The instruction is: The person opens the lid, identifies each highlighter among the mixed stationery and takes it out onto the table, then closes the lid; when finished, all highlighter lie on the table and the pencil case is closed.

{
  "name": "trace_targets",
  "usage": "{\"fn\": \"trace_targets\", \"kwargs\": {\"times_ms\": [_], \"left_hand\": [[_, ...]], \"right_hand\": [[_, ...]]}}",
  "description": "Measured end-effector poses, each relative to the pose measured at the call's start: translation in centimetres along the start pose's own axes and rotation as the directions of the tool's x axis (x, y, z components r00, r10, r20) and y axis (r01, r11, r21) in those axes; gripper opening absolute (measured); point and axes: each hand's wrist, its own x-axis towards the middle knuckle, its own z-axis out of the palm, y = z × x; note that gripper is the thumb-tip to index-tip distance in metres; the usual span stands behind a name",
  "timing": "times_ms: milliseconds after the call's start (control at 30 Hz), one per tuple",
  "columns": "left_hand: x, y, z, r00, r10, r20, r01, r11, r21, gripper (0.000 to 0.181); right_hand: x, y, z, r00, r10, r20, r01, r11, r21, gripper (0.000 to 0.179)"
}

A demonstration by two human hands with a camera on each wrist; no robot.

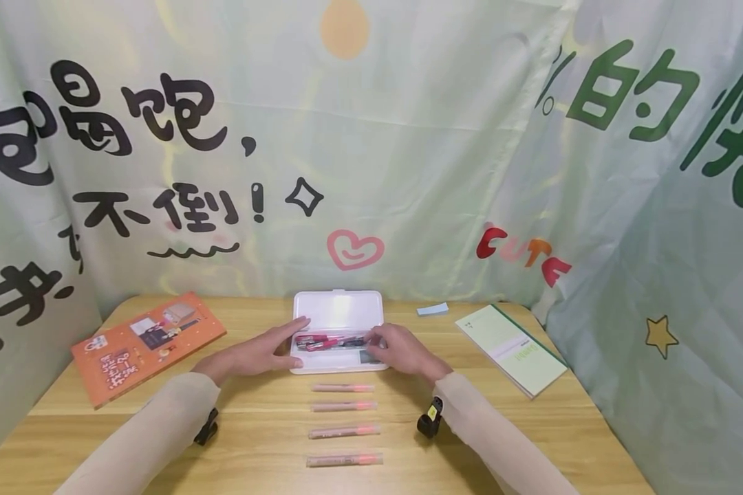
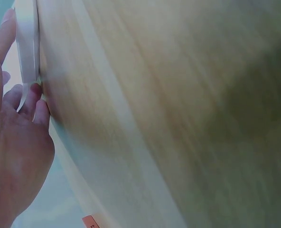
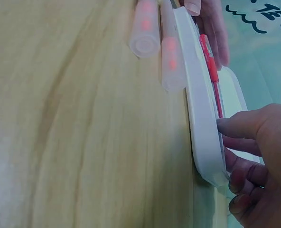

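Observation:
A white pencil case (image 1: pixel 337 304) lies open on the table, its lid tilted back. Inside it are red pens (image 1: pixel 322 343) and dark pens (image 1: pixel 349 342); a small dark piece (image 1: pixel 367 357) lies at the right of the front section. My left hand (image 1: pixel 266 350) holds the case's left end, thumb near the front corner and fingers along the side. My right hand (image 1: pixel 402 349) reaches over the right end with curled fingers, thumb and fingertips dipping in by the dark pens' ends. I cannot tell whether those fingertips pinch a pen.
Several pale pink markers (image 1: pixel 343 432) with orange-red ends lie in a column before the case. An orange printed box (image 1: pixel 148 347) is at the left, a green-edged notebook (image 1: pixel 510 349) at the right, and a light blue strip (image 1: pixel 432 310) behind. Printed curtains (image 1: pixel 408 172) enclose the table.

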Motion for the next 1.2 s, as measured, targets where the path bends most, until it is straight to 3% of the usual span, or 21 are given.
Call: {"fn": "trace_targets", "kwargs": {"times_ms": [200, 733, 933, 1200], "left_hand": [[-0.1, 0.1, 0.0, 1.000, -0.016, -0.004, 0.016, 1.000, 0.004, 0.096], [0.1, 0.3, 0.0, 1.000, -0.004, 0.005, 0.004, 1.000, -0.001, 0.096], [0.0, 0.6, 0.0, 1.000, -0.009, 0.000, 0.009, 1.000, 0.010, 0.096], [-0.1, 0.5, 0.0, 0.999, -0.041, -0.009, 0.041, 0.999, 0.020, 0.096]], "right_hand": [[0.1, 0.4, -0.3, 1.000, 0.006, 0.025, -0.008, 0.998, 0.058, 0.021], [-0.5, 1.5, -0.6, 0.998, 0.058, -0.011, -0.055, 0.981, 0.186, 0.017], [-1.2, 1.6, -1.3, 0.995, 0.084, -0.057, -0.069, 0.971, 0.231, 0.015], [-2.8, 2.1, -2.7, 0.983, 0.076, -0.165, -0.042, 0.979, 0.201, 0.015]]}}
